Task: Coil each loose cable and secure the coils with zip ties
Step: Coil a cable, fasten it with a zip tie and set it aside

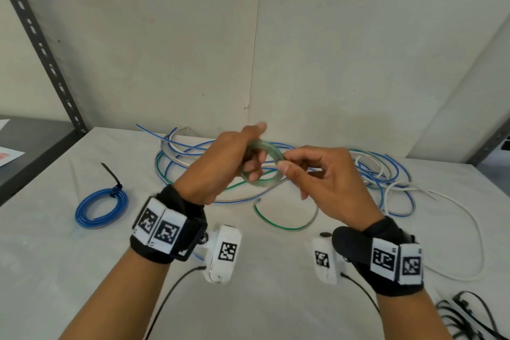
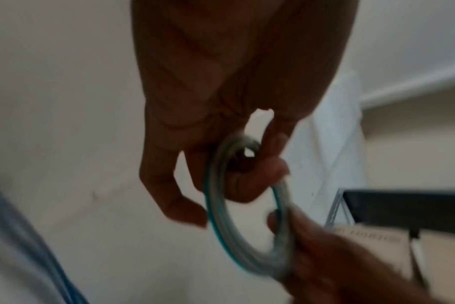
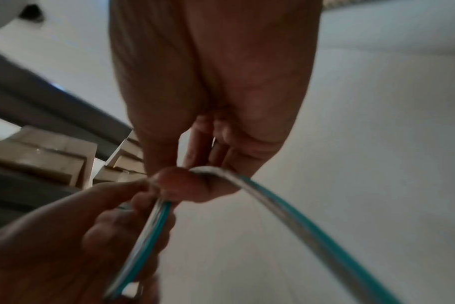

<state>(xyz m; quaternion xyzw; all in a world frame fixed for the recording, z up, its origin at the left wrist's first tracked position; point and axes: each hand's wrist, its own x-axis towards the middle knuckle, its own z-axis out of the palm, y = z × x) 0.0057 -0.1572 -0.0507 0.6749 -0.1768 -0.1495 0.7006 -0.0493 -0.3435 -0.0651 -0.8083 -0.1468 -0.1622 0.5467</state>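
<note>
A small coil of green-striped clear cable [image 1: 260,165] is held above the table between both hands. My left hand [image 1: 234,157] grips the coil's left side, its fingers curled through the ring [image 2: 221,205]. My right hand [image 1: 300,165] pinches the coil's right side between thumb and forefinger, where the cable [image 3: 286,205] leaves it. The cable's loose tail [image 1: 284,222] curves on the table below. A blue coil [image 1: 100,208] closed with a black zip tie [image 1: 113,178] lies at the left. A tangle of blue and white loose cables [image 1: 380,174] lies behind the hands.
Several black zip ties [image 1: 466,315] lie at the table's front right corner. A long white cable [image 1: 469,229] loops toward the right edge. A dark metal shelf [image 1: 33,146] with papers stands at the left. A wall closes off the back.
</note>
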